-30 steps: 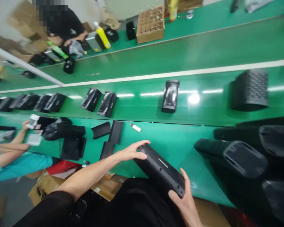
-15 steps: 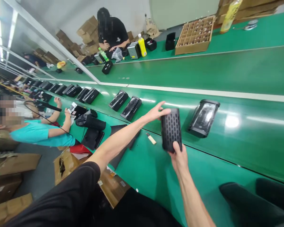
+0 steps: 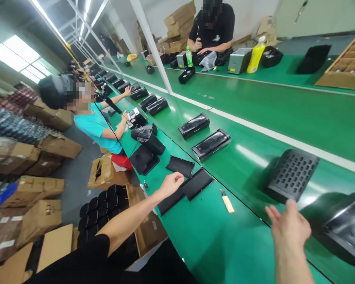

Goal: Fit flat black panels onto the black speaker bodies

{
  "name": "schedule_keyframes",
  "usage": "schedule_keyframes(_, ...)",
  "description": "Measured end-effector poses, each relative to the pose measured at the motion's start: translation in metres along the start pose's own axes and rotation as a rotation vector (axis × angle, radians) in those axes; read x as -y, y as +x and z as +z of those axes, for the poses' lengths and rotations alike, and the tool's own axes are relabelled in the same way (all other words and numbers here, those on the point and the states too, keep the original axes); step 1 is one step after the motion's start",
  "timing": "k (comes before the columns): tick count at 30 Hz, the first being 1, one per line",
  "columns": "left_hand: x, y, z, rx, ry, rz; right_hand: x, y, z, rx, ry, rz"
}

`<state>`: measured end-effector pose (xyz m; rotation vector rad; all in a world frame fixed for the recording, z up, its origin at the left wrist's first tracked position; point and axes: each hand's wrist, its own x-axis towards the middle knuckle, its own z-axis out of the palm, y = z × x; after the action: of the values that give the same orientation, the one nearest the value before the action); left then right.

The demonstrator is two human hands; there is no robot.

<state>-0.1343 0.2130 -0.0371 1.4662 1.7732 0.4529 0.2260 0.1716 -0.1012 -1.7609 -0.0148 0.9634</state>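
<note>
A black speaker-like box with slotted holes rests on the green belt at the right. Just below its near edge is my right hand, fingers apart, the thumb tip at or very near the box. My left hand hovers over flat black panels on the near table, its fingers curled together; whether anything small is between them is hidden. A cutter with a pale handle lies between my hands. Another glossy black box is at the right edge.
Black boxes stand in a row along the belt. A person in a turquoise shirt works at the left; another in black sits across. An open carton of black parts stands below the table edge. A metal post rises beyond the belt.
The slotted box, held in both hands before, now lies on the belt. My left hand has moved away left to the panels. The view has turned left.
</note>
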Motion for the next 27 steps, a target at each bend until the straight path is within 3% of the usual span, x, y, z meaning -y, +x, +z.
schedule_keyframes(2,0.017,-0.011,0.001,0.01,-0.025,-0.044,-0.029,-0.043,0.008,0.096,-0.153,-0.034)
schedule_keyframes(3,0.022,-0.013,0.003,0.016,-0.035,-0.056,-0.046,-0.065,0.018,0.244,-0.245,-0.004)
schedule_keyframes(6,0.028,-0.01,0.011,0.046,-0.06,-0.056,-0.091,-0.113,0.062,0.529,-0.424,0.07)
schedule_keyframes(9,0.024,0.002,0.016,0.077,-0.099,-0.035,-0.113,-0.122,0.103,0.57,-0.564,0.068)
schedule_keyframes(12,0.016,0.014,0.016,0.114,-0.168,-0.018,-0.109,-0.108,0.11,0.528,-0.656,0.027)
schedule_keyframes(14,0.01,0.017,0.017,0.14,-0.228,-0.023,-0.097,-0.102,0.094,0.519,-0.679,-0.017)
schedule_keyframes(17,0.0,0.014,0.023,0.235,-0.358,-0.072,-0.073,-0.107,0.052,0.566,-0.67,-0.063)
schedule_keyframes(21,-0.017,-0.008,0.043,0.682,-0.771,-0.309,-0.042,-0.135,-0.008,0.664,-0.605,-0.05)
schedule_keyframes(23,-0.025,-0.025,0.053,0.833,-0.876,-0.4,-0.035,-0.152,-0.033,0.669,-0.57,-0.034)
schedule_keyframes(27,-0.034,-0.053,0.064,0.822,-0.942,-0.498,-0.044,-0.188,-0.081,0.458,-0.451,0.001)
